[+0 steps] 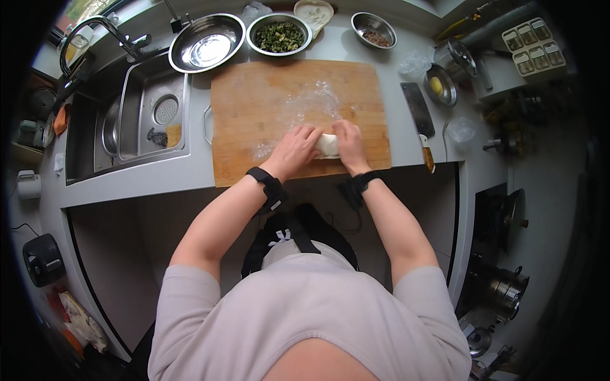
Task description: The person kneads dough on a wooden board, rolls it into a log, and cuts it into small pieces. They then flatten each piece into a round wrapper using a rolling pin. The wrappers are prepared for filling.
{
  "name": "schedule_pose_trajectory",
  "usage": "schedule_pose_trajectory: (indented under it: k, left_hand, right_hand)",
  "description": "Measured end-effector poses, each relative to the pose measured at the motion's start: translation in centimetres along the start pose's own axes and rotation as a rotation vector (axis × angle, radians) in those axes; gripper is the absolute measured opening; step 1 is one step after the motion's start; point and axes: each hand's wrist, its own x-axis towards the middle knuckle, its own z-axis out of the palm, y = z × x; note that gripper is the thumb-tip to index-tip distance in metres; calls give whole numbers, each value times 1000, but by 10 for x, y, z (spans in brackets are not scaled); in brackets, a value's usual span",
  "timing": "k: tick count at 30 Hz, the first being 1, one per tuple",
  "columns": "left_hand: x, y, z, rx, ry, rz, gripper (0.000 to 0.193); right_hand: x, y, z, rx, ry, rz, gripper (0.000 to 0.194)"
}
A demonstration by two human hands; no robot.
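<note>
A pale piece of dough (pixel 328 146) lies near the front edge of a floured wooden cutting board (pixel 248 105). My left hand (pixel 296 148) holds its left end, thumb and fingers around the side. At the dough's right end, my right hand (pixel 350 143) has its fingers curled over the edge. Both palms hide parts of the dough, so whether anything is folded inside cannot be seen. White flour (pixel 317 100) is smeared over the board beyond my hands. Each wrist wears a black strap with a small device.
Behind the board stand an empty steel basin (pixel 208 45), a steel bowl of chopped greens (pixel 279 35) and a smaller bowl with brown bits (pixel 374 32). A cleaver (pixel 418 110) lies to the right, its handle over the counter edge. The sink (pixel 152 109) is at left.
</note>
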Motion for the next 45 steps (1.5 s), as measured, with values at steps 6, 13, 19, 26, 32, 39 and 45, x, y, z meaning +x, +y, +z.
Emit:
schedule_pose_trajectory:
  k: [6, 13, 19, 26, 32, 39, 45]
  left_hand:
    - [-4, 11, 26, -407, -54, -363, 32]
    - [6, 27, 34, -129, -14, -261, 20]
    - [-2, 35, 15, -211, 142, -170, 40]
    - [-24, 24, 10, -224, -73, 22, 37]
    - [-32, 7, 5, -597, -69, -72, 39]
    - [-23, 4, 11, -390, -35, -12, 37]
    - [-22, 8, 18, -280, 9, -97, 31]
  right_hand:
    - [-26, -3, -19, -250, 68, 199, 32]
    - [-14, 4, -3, -534, -15, 121, 14]
    - [8, 15, -4, -642, -50, 228, 21]
    - [-14, -55, -16, -166, -71, 477, 26]
    - [-11, -41, 20, -511, 2, 221, 10]
    - [15, -23, 24, -631, -32, 97, 18]
    - [-14, -60, 1, -285, -135, 87, 16]
